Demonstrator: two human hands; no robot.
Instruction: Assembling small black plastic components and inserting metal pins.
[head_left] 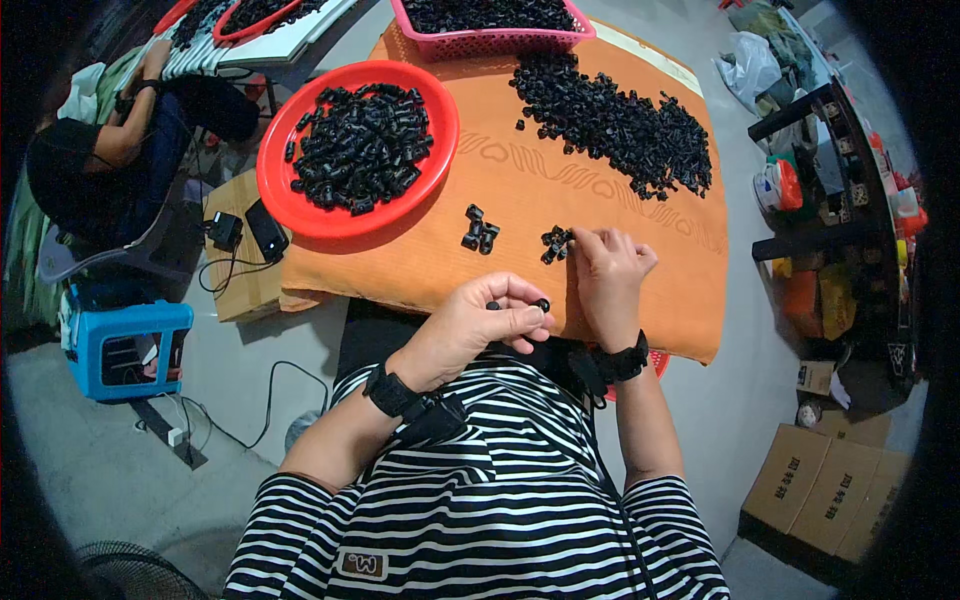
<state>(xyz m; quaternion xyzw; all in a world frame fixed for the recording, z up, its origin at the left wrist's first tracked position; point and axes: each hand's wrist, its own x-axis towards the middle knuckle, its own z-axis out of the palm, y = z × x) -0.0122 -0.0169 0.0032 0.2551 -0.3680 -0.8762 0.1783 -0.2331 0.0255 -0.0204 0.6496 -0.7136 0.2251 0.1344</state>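
Observation:
My left hand (500, 315) is closed round a small black plastic part (541, 305), held between thumb and fingers near the table's front edge. Another dark end of a part shows by its curled fingers. To its right, my right hand (608, 265) reaches down to a small cluster of black pieces (556, 244) on the orange cloth, its thumb and index finger pinched at the cluster's edge. Whether a piece is between those fingertips is too small to make out. Left of that lies a little group of larger black parts (480, 230).
A red basin (447, 150) full of black parts stands on the orange-covered table (430, 262). A pink basket (500, 43) of black pieces sits at the far edge, beside a wide heap of small pieces (620, 125). Another person (110, 150) works at far left. Cardboard boxes (825, 490) stand lower right.

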